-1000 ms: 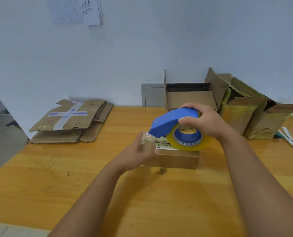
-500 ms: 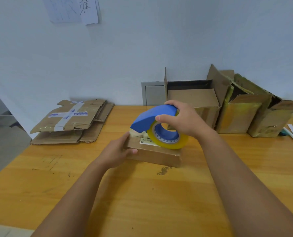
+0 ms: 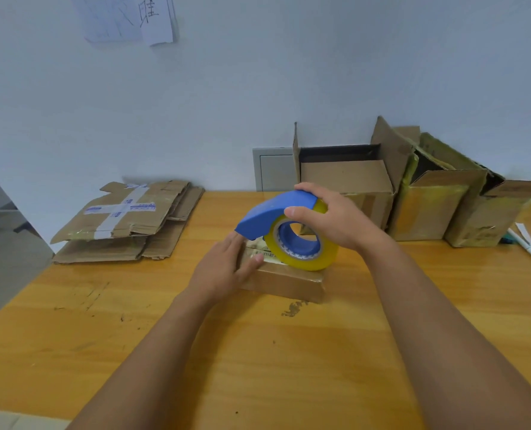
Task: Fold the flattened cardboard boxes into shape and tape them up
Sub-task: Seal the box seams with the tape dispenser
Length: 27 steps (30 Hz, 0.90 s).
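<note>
A small closed cardboard box lies flat on the wooden table, mid-scene. My left hand lies on its left end, fingers spread, thumb on the top face. My right hand grips a blue tape dispenser holding a yellow tape roll, which rests on the box's top. The dispenser's blue nose points left, just above my left fingers. A stack of flattened cardboard boxes lies at the table's far left.
Three opened cardboard boxes stand in a row against the wall at the back right. A white pen lies at the right edge beside them. A grey wall panel and a pinned paper hang behind.
The box and both hands shifted left across the table. The dispenser came down from above the box onto its top, and my left hand moved up over the box's left end.
</note>
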Each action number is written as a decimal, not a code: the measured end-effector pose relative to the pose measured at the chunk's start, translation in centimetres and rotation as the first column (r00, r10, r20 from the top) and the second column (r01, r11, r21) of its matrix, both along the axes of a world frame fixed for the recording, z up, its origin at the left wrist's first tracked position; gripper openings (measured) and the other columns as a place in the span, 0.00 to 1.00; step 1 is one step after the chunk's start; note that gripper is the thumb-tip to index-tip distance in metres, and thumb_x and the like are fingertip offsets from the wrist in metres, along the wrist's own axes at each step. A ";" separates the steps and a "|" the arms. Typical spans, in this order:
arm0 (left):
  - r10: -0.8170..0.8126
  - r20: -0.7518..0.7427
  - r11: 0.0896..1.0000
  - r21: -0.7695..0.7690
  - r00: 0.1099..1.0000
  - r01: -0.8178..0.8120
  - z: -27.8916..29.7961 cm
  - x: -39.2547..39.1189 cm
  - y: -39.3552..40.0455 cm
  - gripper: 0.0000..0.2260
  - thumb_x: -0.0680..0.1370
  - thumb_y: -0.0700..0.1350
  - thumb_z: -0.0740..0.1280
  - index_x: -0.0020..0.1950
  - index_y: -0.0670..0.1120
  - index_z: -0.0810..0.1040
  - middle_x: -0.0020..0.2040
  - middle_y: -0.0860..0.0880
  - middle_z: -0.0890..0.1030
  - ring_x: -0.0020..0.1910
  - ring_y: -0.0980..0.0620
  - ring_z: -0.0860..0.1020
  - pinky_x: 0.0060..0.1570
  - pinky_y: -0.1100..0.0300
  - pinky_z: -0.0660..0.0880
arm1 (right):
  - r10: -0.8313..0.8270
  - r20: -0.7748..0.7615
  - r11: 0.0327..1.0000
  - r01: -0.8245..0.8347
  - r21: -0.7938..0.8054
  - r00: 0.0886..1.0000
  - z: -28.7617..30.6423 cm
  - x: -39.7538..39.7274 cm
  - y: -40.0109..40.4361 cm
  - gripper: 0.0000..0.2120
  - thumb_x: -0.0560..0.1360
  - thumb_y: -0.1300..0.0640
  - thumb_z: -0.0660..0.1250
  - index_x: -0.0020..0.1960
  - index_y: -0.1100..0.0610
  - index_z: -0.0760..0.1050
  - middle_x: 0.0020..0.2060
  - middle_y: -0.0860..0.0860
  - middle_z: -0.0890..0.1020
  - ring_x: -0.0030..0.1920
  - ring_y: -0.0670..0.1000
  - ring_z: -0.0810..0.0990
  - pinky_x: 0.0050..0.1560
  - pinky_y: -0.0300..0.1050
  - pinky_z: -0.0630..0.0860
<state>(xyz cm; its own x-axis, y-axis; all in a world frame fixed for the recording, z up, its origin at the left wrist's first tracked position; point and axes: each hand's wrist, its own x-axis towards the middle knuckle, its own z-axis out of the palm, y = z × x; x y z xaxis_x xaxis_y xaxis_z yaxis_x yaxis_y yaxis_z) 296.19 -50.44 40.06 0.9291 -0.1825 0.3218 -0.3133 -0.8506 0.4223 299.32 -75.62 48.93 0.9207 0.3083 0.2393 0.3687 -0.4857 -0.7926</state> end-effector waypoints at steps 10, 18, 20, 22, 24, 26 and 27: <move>0.099 -0.121 0.979 0.192 0.988 -0.074 0.2 0.1 -0.2 0.32 0.82 0.64 0.52 0.82 0.50 0.52 0.81 0.52 0.56 0.79 0.53 0.55 0.77 0.47 0.55 | -0.006 0.014 0.995 0.008 -0.103 1.000 1.4 -1.1 -3.0 0.35 0.63 0.26 0.64 0.68 0.35 0.71 0.56 0.37 0.76 0.51 0.39 0.77 0.47 0.35 0.72; 0.037 -0.010 0.970 0.239 0.999 -0.034 -0.5 -0.2 0.2 0.29 0.82 0.64 0.45 0.77 0.51 0.64 0.81 0.52 0.55 0.80 0.55 0.50 0.78 0.52 0.45 | -0.043 0.017 0.994 0.045 -0.104 0.999 0.8 -0.6 -2.1 0.26 0.72 0.36 0.69 0.69 0.38 0.71 0.57 0.44 0.76 0.49 0.43 0.76 0.43 0.37 0.72; 0.032 0.027 0.961 0.274 0.999 -0.039 -0.9 -0.7 0.0 0.34 0.80 0.68 0.40 0.80 0.51 0.58 0.81 0.53 0.53 0.80 0.57 0.48 0.77 0.56 0.42 | -0.049 0.020 0.993 0.051 -0.107 0.999 0.9 -0.5 -1.9 0.27 0.71 0.35 0.69 0.68 0.39 0.72 0.55 0.42 0.76 0.49 0.43 0.77 0.43 0.38 0.72; 0.022 0.013 0.948 0.317 1.000 -0.025 -1.2 -1.0 -0.4 0.38 0.77 0.71 0.35 0.82 0.52 0.49 0.81 0.53 0.49 0.79 0.58 0.45 0.77 0.57 0.39 | -0.058 0.018 0.992 0.059 -0.109 0.998 1.0 -0.4 -1.7 0.27 0.71 0.35 0.69 0.68 0.39 0.73 0.53 0.38 0.76 0.47 0.44 0.78 0.42 0.38 0.73; 0.009 0.014 0.930 0.366 1.000 -0.014 -1.2 -1.1 -0.5 0.39 0.76 0.73 0.35 0.82 0.54 0.47 0.81 0.51 0.46 0.80 0.54 0.43 0.77 0.56 0.39 | -0.062 0.025 0.990 0.065 -0.124 0.998 1.0 -0.3 -1.6 0.28 0.69 0.34 0.68 0.67 0.39 0.73 0.52 0.37 0.75 0.47 0.44 0.78 0.41 0.39 0.73; -0.009 0.034 0.927 0.376 0.999 -0.005 -1.2 -1.1 -0.8 0.39 0.76 0.74 0.36 0.82 0.55 0.49 0.82 0.50 0.47 0.80 0.53 0.43 0.77 0.55 0.39 | -0.066 0.027 0.989 0.069 -0.134 0.997 1.1 -0.3 -1.5 0.28 0.69 0.32 0.67 0.67 0.39 0.73 0.51 0.38 0.75 0.47 0.45 0.78 0.42 0.40 0.74; -0.023 0.048 0.925 0.380 0.999 0.002 -1.3 -1.2 -1.0 0.40 0.76 0.75 0.37 0.82 0.54 0.50 0.82 0.50 0.48 0.80 0.54 0.42 0.77 0.55 0.39 | -0.066 0.028 0.989 0.069 -0.135 0.997 1.1 -0.4 -1.5 0.28 0.69 0.32 0.67 0.67 0.39 0.73 0.52 0.38 0.76 0.47 0.45 0.78 0.43 0.40 0.74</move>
<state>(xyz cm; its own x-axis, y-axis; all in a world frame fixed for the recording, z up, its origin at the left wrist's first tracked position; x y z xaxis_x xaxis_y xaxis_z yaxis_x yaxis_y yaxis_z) 295.01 -51.40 38.80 0.9101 -0.3120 0.2727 -0.3375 -0.9399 0.0513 298.94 -77.12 50.02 0.9349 0.2769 0.2218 0.3496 -0.6122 -0.7092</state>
